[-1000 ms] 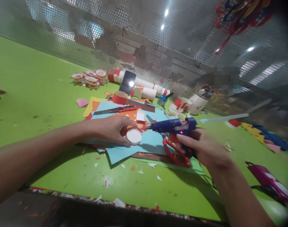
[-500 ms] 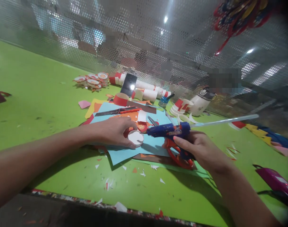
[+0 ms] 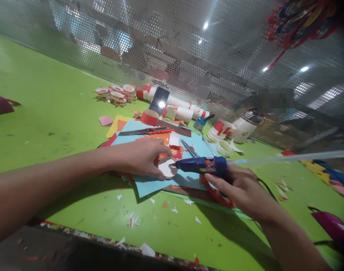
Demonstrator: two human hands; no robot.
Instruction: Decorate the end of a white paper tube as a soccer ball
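Note:
My left hand [image 3: 145, 157] pinches a small round white disc [image 3: 167, 170] by its left edge, above light blue paper [image 3: 149, 185]. A dark blue glue gun [image 3: 201, 165] is gripped in my right hand [image 3: 241, 188], and its nozzle tip is over the disc's face. From the back of the gun a long translucent glue stick [image 3: 290, 158] sticks out to the right. Red-handled scissors [image 3: 217, 194] lie partly hidden beneath the gun and my right hand. Whether the nozzle touches the disc I cannot tell.
Behind the paper stand a phone [image 3: 159, 99], white and red paper tubes [image 3: 183, 113], a blue jar [image 3: 200, 123] and a white bottle [image 3: 245, 127]. Decorated discs [image 3: 118, 94] are piled at the back left. Long dark scissors [image 3: 138, 131] lie on the papers. Scraps litter the green table [image 3: 104, 218].
The glue gun's nozzle has moved from the disc's upper right edge to over its face. The glue stick now reaches further right. The whole view has shifted slightly.

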